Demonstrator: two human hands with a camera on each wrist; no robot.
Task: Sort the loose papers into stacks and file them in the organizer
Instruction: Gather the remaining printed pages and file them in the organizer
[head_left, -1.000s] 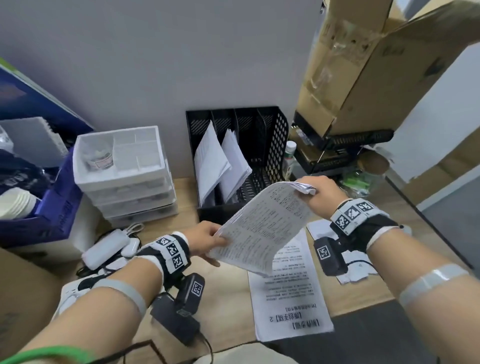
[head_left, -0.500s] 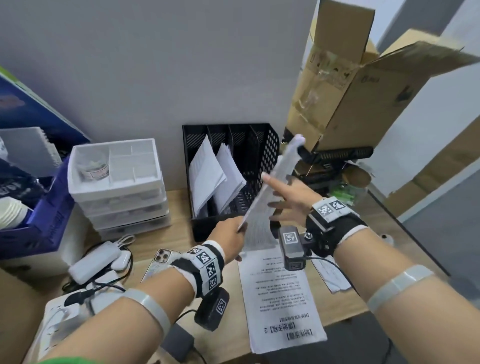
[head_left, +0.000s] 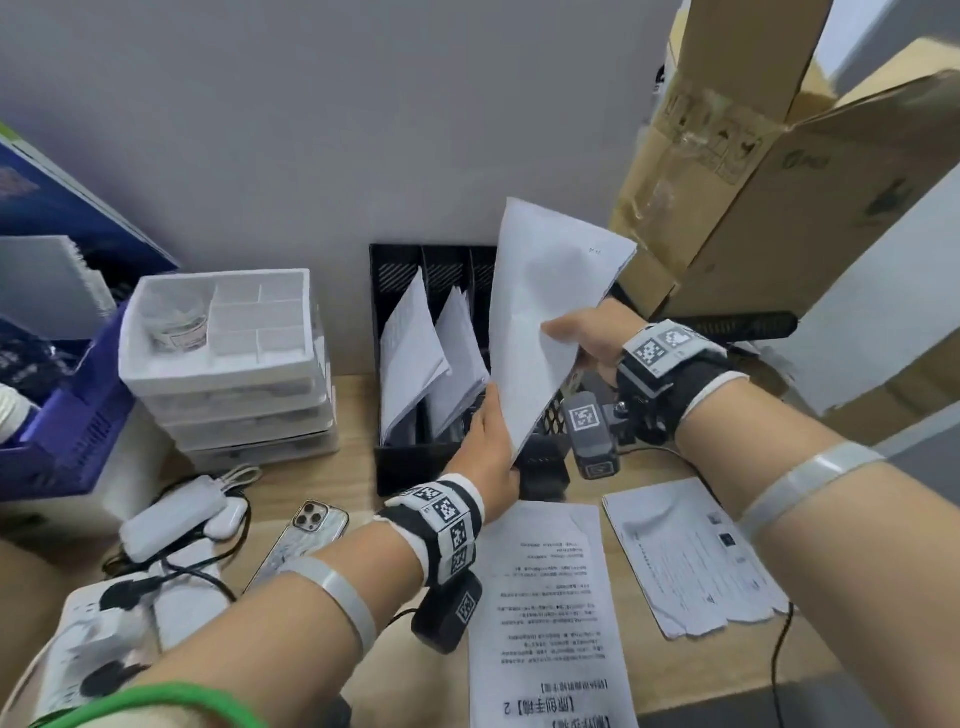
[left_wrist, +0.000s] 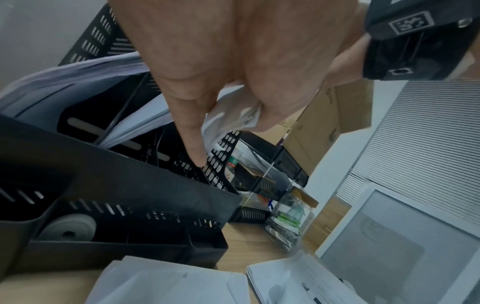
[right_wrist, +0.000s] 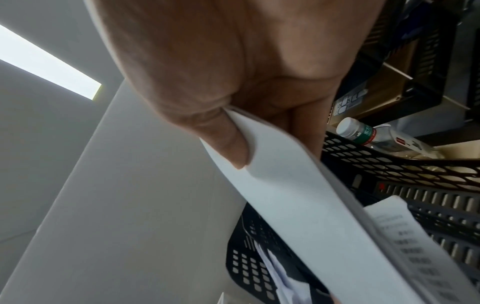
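While both hands (head_left: 493, 447) (head_left: 592, 338) pinch a sheaf (head_left: 540, 317) mid-frame over the organizer (head_left: 395, 467), whose left slots already hold two stacks (head_left: 410, 353), I'd say we're halfway, since two papers (head_left: 545, 613) lie at lower right.

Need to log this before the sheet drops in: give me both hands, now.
Left hand: pinching the lower edge of the paper.
Right hand: gripping the paper's right edge, thumb on its face.
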